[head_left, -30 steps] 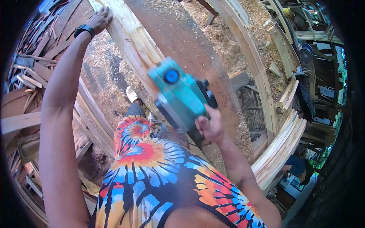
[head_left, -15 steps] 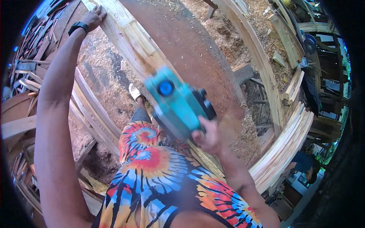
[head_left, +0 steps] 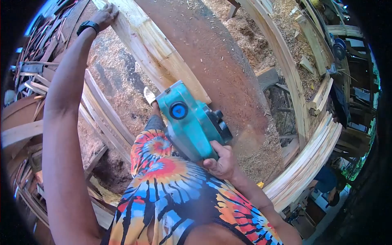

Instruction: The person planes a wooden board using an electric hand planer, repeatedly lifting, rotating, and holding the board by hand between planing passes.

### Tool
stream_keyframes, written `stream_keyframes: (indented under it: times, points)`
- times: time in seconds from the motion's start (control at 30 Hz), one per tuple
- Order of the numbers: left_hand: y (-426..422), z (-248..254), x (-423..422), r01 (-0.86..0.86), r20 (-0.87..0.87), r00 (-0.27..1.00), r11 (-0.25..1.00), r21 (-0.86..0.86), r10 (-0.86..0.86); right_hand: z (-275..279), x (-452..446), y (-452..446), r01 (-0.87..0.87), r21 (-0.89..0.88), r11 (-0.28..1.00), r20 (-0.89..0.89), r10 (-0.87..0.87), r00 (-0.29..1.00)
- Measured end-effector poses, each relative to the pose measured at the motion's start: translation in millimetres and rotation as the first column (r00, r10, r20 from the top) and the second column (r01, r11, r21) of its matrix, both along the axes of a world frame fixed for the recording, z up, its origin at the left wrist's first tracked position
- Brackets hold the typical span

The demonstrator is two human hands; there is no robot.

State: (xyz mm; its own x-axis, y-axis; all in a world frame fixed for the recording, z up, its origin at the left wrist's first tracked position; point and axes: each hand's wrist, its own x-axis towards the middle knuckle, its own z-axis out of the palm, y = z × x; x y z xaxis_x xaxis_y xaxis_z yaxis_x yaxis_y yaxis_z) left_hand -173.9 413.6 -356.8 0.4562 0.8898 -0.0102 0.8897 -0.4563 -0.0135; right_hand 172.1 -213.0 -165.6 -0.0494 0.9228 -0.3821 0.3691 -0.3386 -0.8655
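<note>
My right hand is wrapped round the rear handle of a teal power planer with a round blue knob cap. The planer sits at the near end of a long pale board, close to my torso. Whether its base touches the wood is hidden. At the upper left, my left hand, with a dark watch on the wrist, rests on the board's left edge, its fingers partly bent over the wood.
Curved planks are stacked at the right, and a long beam runs above them. More planks lie at the left by scrap wood. Shavings cover the ground. Another person is at the lower right.
The planer has come down toward my torso in my right hand, and the board's near end now shows beside it. My left hand stays on the board's edge.
</note>
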Motion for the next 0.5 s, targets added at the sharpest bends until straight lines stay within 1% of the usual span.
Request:
stream_keyframes:
  times: [0.03, 0.07, 0.1, 0.13, 0.17, 0.2, 0.23, 0.3, 0.37, 0.4, 0.43, 0.5]
  points:
    - [-20.9, 20.4, 13.3, 0.000, -0.105, 0.994, 1.000, -0.016, -0.002, -0.8, -4.2, 9.7, 0.004, 0.009, 1.000, -0.008, -0.004, 1.000]
    - [-44.6, 41.8, 27.8, 0.028, -0.256, 0.966, 0.999, -0.038, -0.036, 4.6, -8.5, 25.0, -0.007, 0.041, 0.999, -0.002, 0.007, 1.000]
    - [-57.1, 59.9, 37.6, 0.035, -0.350, 0.935, 0.998, -0.059, -0.053, 4.1, -12.6, 39.5, -0.011, 0.073, 0.997, -0.006, 0.012, 1.000]
    - [-61.2, 68.4, 42.4, 0.032, -0.394, 0.917, 0.997, -0.075, -0.059, 2.2, -17.1, 53.5, -0.013, 0.104, 0.995, -0.010, 0.014, 1.000]
    - [-59.5, 68.4, 44.0, 0.007, -0.352, 0.935, 0.997, -0.075, -0.033, 0.3, -22.4, 67.6, -0.013, 0.133, 0.991, -0.014, 0.015, 1.000]
    - [-43.5, 46.3, 33.7, -0.028, -0.249, 0.968, 0.998, -0.053, 0.014, -2.2, -29.6, 84.3, 0.013, 0.159, 0.987, -0.054, -0.004, 0.999]
    - [-33.8, 35.3, 28.6, -0.066, -0.142, 0.988, 0.997, -0.035, 0.060, -4.6, -37.3, 102.8, 0.038, 0.185, 0.982, -0.095, -0.021, 0.995]
    - [-37.1, 54.2, 33.4, 0.024, -0.349, 0.936, 0.997, -0.068, -0.046, -0.8, -49.4, 143.3, 0.009, 0.240, 0.971, -0.028, -0.002, 1.000]
    - [-38.6, 54.4, 35.5, 0.022, -0.320, 0.946, 0.995, -0.102, -0.054, -6.0, -63.2, 173.8, 0.030, 0.279, 0.960, -0.014, -0.027, 1.000]
    - [-30.3, 43.2, 28.2, -0.020, -0.191, 0.982, 0.993, -0.114, -0.002, -6.8, -65.8, 179.2, 0.040, 0.302, 0.953, -0.007, -0.040, 0.999]
    - [-25.3, 39.3, 23.5, -0.061, -0.057, 0.997, 0.990, -0.126, 0.054, -5.0, -64.2, 176.7, 0.039, 0.277, 0.960, 0.001, -0.041, 0.999]
    - [-18.0, 33.0, 18.9, -0.053, -0.049, 0.998, 0.993, -0.107, 0.048, 0.0, -58.8, 162.6, 0.034, 0.221, 0.975, 0.017, -0.039, 0.999]
